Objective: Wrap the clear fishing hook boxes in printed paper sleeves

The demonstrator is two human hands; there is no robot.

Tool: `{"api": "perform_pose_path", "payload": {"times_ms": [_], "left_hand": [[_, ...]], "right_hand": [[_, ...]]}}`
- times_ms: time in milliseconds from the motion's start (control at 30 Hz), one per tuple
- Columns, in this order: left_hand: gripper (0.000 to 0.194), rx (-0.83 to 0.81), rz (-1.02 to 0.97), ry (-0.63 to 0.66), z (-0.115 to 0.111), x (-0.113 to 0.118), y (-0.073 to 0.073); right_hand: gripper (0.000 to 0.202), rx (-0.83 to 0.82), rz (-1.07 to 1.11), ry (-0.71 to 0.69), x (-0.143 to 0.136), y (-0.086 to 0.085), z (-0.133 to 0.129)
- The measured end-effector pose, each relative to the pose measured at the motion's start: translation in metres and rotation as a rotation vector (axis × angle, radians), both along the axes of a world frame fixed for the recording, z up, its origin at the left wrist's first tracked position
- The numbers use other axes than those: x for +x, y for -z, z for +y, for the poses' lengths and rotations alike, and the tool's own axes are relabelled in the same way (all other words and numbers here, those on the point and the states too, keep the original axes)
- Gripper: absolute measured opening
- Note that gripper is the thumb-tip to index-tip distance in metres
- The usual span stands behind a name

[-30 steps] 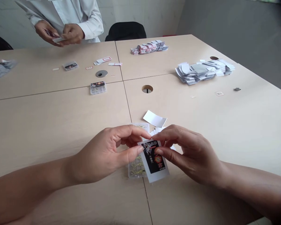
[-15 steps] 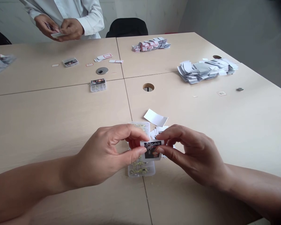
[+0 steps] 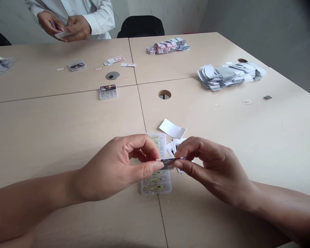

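Between my two hands is a small black printed card [image 3: 169, 162] with white edges, tilted so that its face shows only as a narrow strip. My left hand [image 3: 129, 165] pinches its left end between thumb and fingers. At the right end, my right hand [image 3: 209, 165] pinches it the same way. Below the card lies a clear plastic compartment box [image 3: 165, 187], holding fishing hooks with yellow-green threads; the hands hide its middle. Several white printed cards [image 3: 172, 148] lie partly behind my right hand.
A blank white card [image 3: 172, 128] lies beyond my hands. Farther off are a small labelled box [image 3: 108, 92], a second one [image 3: 76, 65], a big heap of white cards [image 3: 231, 76] and red-edged cards [image 3: 167, 46]. Across the table, a person's hands [image 3: 67, 27] hold cards. A round hole [image 3: 164, 94] opens in the tabletop.
The card in my hands has tipped from showing its printed face to nearly edge-on. Both hands keep their pinch. The view has shifted slightly.
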State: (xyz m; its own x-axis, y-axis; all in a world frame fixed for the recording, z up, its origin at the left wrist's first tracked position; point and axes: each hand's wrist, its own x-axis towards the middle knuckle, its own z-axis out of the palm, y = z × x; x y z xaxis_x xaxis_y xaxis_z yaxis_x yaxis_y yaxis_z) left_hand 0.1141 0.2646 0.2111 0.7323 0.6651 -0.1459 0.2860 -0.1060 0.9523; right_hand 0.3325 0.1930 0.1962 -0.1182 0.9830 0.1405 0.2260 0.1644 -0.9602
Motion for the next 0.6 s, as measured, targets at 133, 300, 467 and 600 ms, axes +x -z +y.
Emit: {"api": "perform_pose_path", "payload": {"times_ms": [133,300,467,600], "left_hand": [[0.011,-0.093,0.002,0.049,0.0002,-0.0016,0.0004],[0.007,-0.012,-0.050,0.020,0.0000,-0.0014,0.0020],[0.011,0.097,-0.037,0.047,0.0009,-0.0007,0.0003],[0.006,-0.050,0.039,0.088,0.0028,-0.0017,0.0004]], "right_hand": [[0.010,-0.029,-0.002,0.013,0.0014,-0.0012,-0.0002],[0.010,-0.069,-0.010,-0.016,0.0026,-0.0031,-0.0008],[0.011,-0.116,0.019,-0.027,0.0017,-0.0041,0.0014],[0.008,-0.141,0.070,-0.004,0.0018,-0.0029,0.0025]]}}
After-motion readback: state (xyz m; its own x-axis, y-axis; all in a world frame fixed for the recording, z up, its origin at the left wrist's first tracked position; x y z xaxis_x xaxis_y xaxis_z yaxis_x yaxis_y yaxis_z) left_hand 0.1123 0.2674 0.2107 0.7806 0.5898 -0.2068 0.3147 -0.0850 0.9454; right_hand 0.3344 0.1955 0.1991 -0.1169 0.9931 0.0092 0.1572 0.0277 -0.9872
